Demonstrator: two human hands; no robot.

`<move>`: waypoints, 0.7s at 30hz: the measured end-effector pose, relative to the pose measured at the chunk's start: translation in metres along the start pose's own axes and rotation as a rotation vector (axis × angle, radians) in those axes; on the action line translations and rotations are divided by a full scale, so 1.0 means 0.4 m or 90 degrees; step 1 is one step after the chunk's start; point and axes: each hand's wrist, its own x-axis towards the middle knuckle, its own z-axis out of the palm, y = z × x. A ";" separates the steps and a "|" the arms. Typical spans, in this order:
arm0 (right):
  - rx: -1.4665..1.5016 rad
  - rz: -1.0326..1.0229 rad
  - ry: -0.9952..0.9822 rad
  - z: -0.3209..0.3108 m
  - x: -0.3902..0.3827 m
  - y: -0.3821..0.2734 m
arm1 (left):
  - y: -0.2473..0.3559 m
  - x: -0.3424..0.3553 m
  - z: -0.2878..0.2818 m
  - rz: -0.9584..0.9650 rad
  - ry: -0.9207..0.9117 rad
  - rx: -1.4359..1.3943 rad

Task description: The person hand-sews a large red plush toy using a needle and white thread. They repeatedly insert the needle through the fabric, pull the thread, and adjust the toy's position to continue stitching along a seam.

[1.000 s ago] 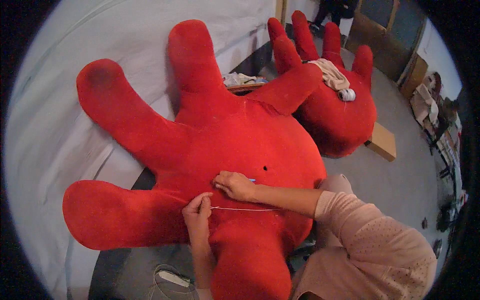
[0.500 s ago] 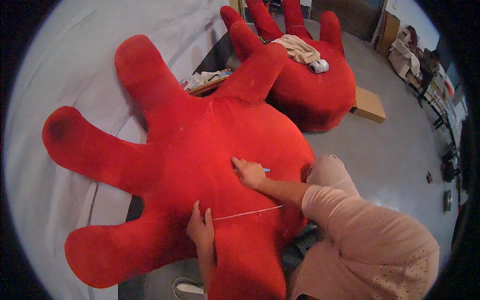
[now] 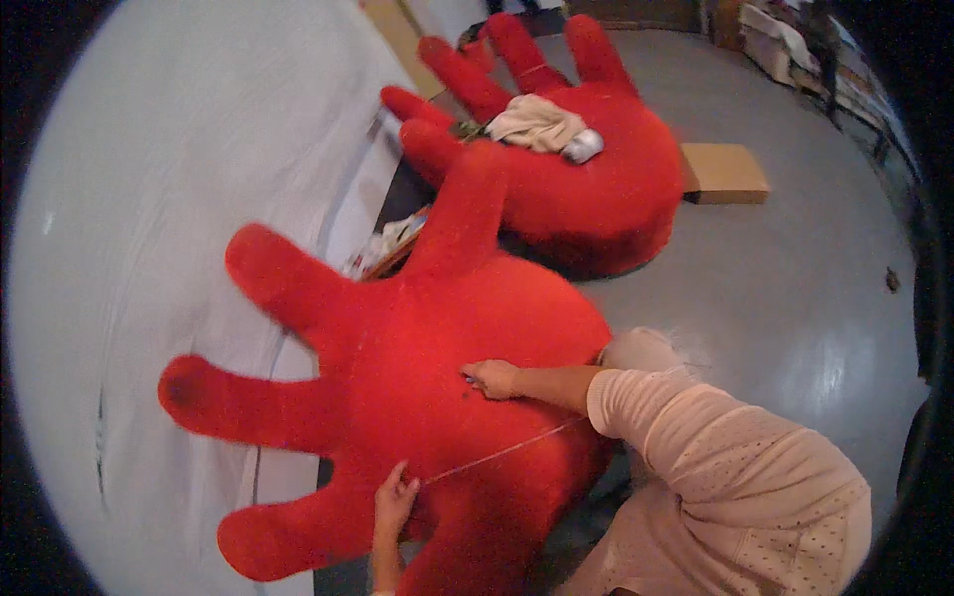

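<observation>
The right hand (image 3: 492, 378) rests on the middle of the big red plush hand (image 3: 437, 368), fingers drawn together in a narrow pinch at a spot on the fabric; something small and dark sits at the fingertips, too small to tell whether it is a needle. The left hand (image 3: 396, 499) lies nearer the body, low on the plush by the root of its lowest finger, pinching the near end of a pale thread (image 3: 507, 450) between thumb and forefinger.

The thread is the thing to watch. From the left hand it runs taut, up and to the right, slanting away toward the pink sleeve (image 3: 696, 437) and passing below the right hand, apart from it. Its far end is lost at the sleeve edge, so I cannot tell where it ends. Its long axis lies across the palm of the plush, roughly at right angles to the plush fingers, which spread off to the left of both hands.

The right hand sits at the stitching spot, above the line of the thread; the left is the nearer hand to the thread's held end and keeps it tight.

Beyond the right hand, well apart, lies a second red plush hand (image 3: 616, 189) on the grey floor (image 3: 795, 298), with a beige cloth (image 3: 537, 121) on top and a flat cardboard piece (image 3: 723, 171) just beside it.
</observation>
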 end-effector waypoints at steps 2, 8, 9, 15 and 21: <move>0.019 0.005 0.035 -0.105 0.003 0.038 | 0.083 -0.019 -0.043 0.007 -0.061 0.123; 0.666 0.261 0.303 -0.566 -0.067 -0.027 | 0.410 -0.198 -0.186 -0.134 -0.041 -0.045; 0.595 0.292 0.316 -0.603 -0.100 0.072 | 0.460 -0.227 -0.183 -0.142 -0.035 -0.047; -0.122 0.488 0.450 -0.779 -0.281 0.496 | 0.614 -0.283 -0.036 0.117 -0.078 0.207; -0.259 0.559 0.448 -0.969 -0.064 0.479 | 0.658 -0.247 -0.056 0.164 -0.036 0.262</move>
